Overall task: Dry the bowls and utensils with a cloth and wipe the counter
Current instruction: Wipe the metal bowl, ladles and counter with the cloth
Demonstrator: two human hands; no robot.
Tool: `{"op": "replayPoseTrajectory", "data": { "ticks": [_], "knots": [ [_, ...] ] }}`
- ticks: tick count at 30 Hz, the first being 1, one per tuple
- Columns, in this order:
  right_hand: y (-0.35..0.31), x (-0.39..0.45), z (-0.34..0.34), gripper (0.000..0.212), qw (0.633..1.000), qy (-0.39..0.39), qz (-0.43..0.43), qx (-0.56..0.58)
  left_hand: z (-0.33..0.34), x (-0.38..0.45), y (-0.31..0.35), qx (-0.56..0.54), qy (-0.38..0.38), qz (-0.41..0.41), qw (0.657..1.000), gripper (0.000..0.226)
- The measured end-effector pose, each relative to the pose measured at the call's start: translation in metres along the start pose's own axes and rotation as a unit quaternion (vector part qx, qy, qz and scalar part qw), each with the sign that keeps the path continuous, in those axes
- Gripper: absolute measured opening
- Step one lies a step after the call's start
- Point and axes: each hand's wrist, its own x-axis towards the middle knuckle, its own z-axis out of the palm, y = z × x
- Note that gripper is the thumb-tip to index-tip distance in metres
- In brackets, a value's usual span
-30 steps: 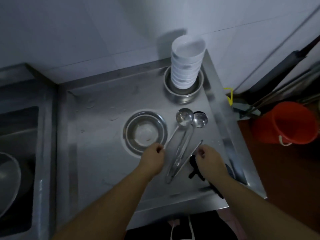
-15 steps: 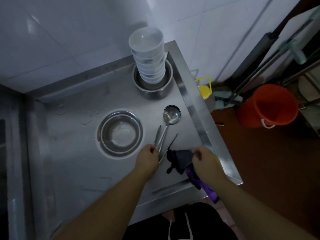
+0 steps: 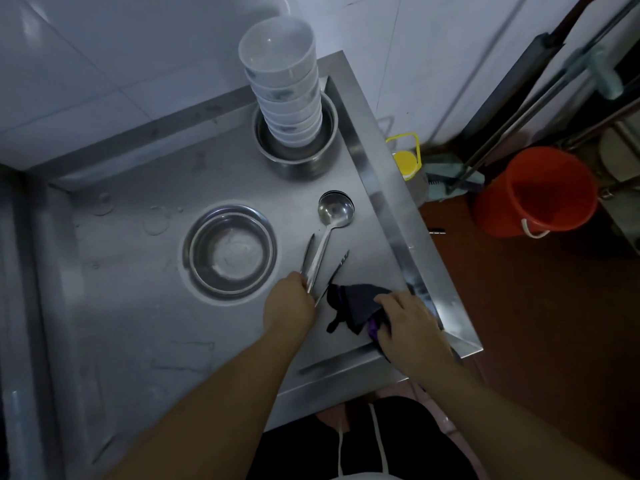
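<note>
A steel counter carries a stack of several white bowls standing in a steel pot at the back. A shallow steel bowl lies at the middle. To its right lie steel ladles and tongs side by side. My left hand grips the near ends of the ladle handles. My right hand holds a dark cloth with a purple part, lying on the counter near the right edge.
Water drops sit on the counter left of the shallow bowl. Right of the counter, on the red-brown floor, stand an orange bucket, a yellow-capped jug and mop handles. White tiled wall runs behind.
The camera has swung and the view sits closer. My right hand has drawn the dark cloth out onto the counter beside the utensils. My left hand stays at the ladle handles.
</note>
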Motion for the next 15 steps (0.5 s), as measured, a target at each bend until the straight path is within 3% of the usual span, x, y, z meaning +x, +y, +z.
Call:
{"op": "replayPoseTrajectory", "data": {
  "ticks": [6, 15],
  "knots": [
    [0.015, -0.003, 0.019, 0.077, 0.989, -0.115, -0.022, -0.092, 0.002, -0.006, 0.000, 0.024, 0.003, 0.017, 1.000, 0.028],
    [0.024, -0.016, 0.040, 0.070, 0.994, -0.098, -0.015, -0.040, -0.025, -0.032, -0.039, -0.016, 0.027, -0.008, 0.999, 0.021]
  ]
}}
